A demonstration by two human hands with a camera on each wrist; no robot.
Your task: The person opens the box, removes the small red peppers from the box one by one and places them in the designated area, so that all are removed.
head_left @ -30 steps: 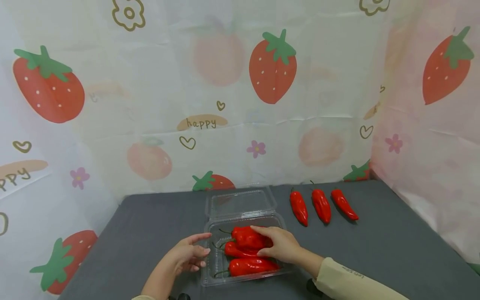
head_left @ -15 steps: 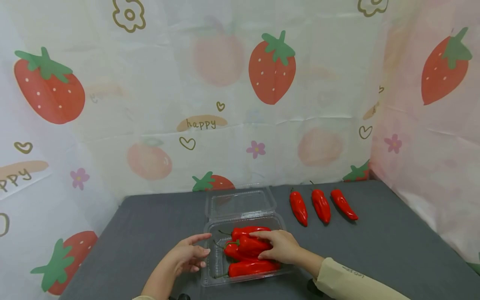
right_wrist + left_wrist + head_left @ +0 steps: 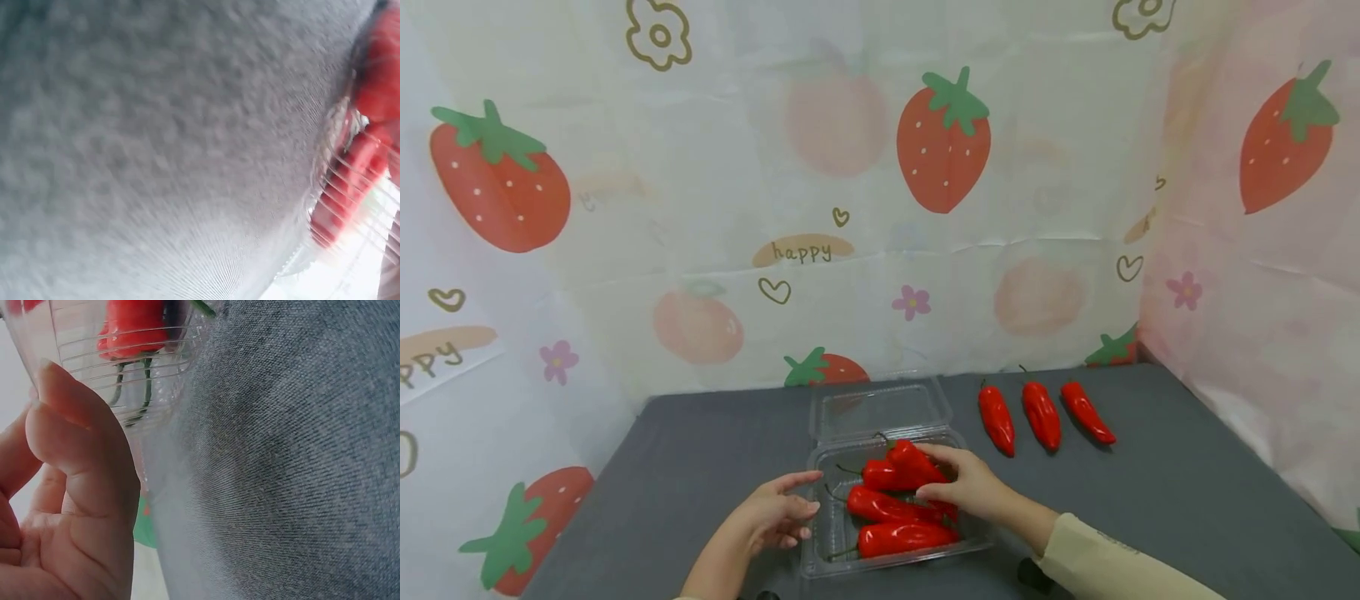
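Observation:
In the head view my right hand (image 3: 973,483) grips a red pepper (image 3: 913,460), stem end up and to the left, at the back of a clear plastic box (image 3: 835,533). Below and beside it in the box lie a partly covered red pepper (image 3: 880,475), a middle one (image 3: 891,505) and a front one (image 3: 906,540). My left hand (image 3: 772,512) is at the box's left side, index finger and thumb at its rim. Ribbed clear wall and peppers (image 3: 132,328) show past those fingertips in the left wrist view. Blur in the right wrist view hides the grip.
The box's hinged lid (image 3: 883,408) lies folded back, away from me. Three more peppers lie in a row at the table's back right: left (image 3: 997,421), middle (image 3: 1042,417) and right (image 3: 1087,412). A fruit-print cloth (image 3: 842,167) hangs behind the grey table (image 3: 715,450).
A second ago the right hand was over the back of the box; it dipped toward the middle pepper, then rose backward with a pepper in its grip. The left hand stays in place.

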